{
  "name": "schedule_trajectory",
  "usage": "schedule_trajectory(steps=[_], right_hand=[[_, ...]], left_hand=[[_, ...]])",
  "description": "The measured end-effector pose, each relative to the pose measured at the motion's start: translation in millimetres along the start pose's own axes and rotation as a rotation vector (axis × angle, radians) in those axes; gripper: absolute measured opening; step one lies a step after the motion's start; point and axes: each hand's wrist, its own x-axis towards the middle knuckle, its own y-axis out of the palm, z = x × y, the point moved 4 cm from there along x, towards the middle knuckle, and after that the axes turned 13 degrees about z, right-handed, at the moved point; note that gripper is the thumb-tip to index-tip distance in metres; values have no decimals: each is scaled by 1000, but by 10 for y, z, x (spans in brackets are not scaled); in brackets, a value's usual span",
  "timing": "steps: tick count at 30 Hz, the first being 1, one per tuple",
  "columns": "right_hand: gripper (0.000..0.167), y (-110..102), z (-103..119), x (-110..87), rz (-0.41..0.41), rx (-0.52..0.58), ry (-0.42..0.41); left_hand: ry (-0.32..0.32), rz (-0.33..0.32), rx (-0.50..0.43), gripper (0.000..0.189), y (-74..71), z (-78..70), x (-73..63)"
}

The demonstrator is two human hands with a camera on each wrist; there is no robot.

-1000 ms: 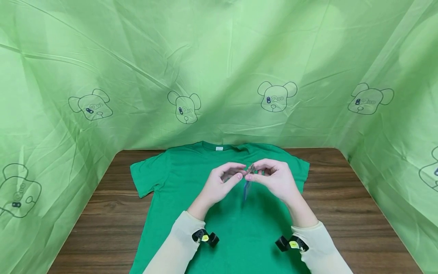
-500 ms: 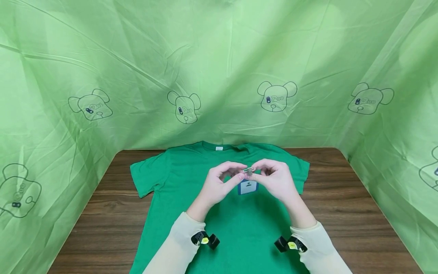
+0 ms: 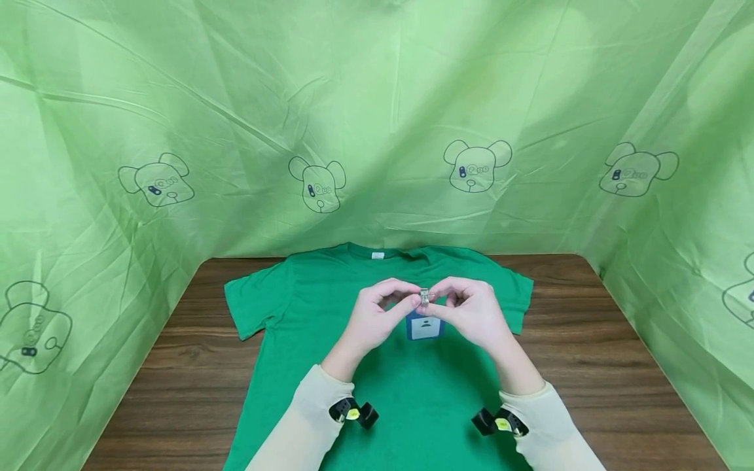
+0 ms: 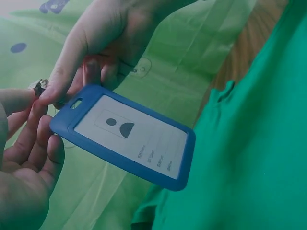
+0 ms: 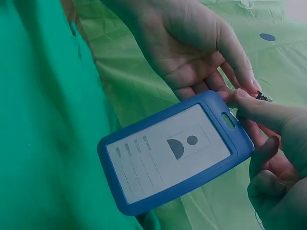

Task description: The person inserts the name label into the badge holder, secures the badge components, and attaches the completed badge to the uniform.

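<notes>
the step in hand looks like a fine adjustment of a small metal clip (image 3: 424, 297), held up between 2 hands. the left hand (image 3: 377, 314) pinches it with thumb and fingertip on its own side, and the right hand (image 3: 478, 311) pinches it from the other, so neither is free. below the fingertips hangs a blue badge holder (image 4: 127, 136), slot end nearest the clip, its printed card (image 4: 151, 139) showing a figure icon and text too small to read; the link between slot and clip is mostly hidden. the next move, i judge, calls for a steady pinch from 1 hand while the other works the metal, the badge holder dangling clear

underneath, a green t-shirt (image 3: 330, 288) lies spread on a dark wood-grain table (image 3: 194, 366), neck end away from the person, with a white label (image 3: 377, 255) there. creased pale green cloth (image 3: 377, 78) walls the back and both sides, 4 outlined animal heads (image 3: 477, 168) in a row across it. each cream sleeve (image 3: 306, 418) carries a black wrist camera (image 3: 368, 415)
</notes>
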Motion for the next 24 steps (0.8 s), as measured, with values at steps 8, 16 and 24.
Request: schedule_trajectory(steps=[8, 16, 24], right_hand=[[13, -22, -14, -8, 54, 16, -33], [13, -60, 15, -13, 113, -2, -79], [15, -74, 45, -26, 116, 65, -143]], left_hand=[[-33, 11, -73, 15, 11, 16, 13], [-33, -57, -118, 18, 19, 27, 14], [3, -85, -160, 24, 26, 10, 7]])
